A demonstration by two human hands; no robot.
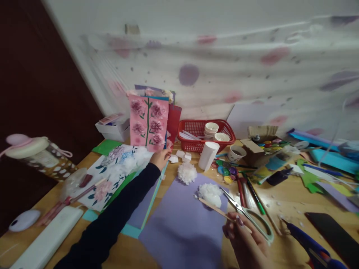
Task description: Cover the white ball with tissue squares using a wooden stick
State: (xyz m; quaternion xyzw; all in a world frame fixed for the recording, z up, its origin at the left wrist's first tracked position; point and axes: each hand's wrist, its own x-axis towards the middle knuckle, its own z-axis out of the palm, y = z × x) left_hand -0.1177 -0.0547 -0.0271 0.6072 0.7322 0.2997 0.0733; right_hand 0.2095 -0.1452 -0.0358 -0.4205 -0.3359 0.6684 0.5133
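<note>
My left hand (160,158) reaches forward to the lower right corner of an upright pink card (142,129) with painted flowers; its fingertips are too small to tell what they hold, if anything. In my right hand (244,233) is a thin wooden stick (214,209), its tip pointing left over a purple sheet (182,224). Two white fluffy paper flowers, one (187,172) at the sheet's top edge and another (210,194) just beyond the stick, lie near it. Scissors (244,211) lie open beside my right hand.
Behind stand a red basket (190,145) with paper cups, a white roll (209,156) and small paint pots (224,170). A glue gun (305,243) and black phone (333,235) lie at right. At left are a bottle (42,157), painted paper and a long white case (50,239).
</note>
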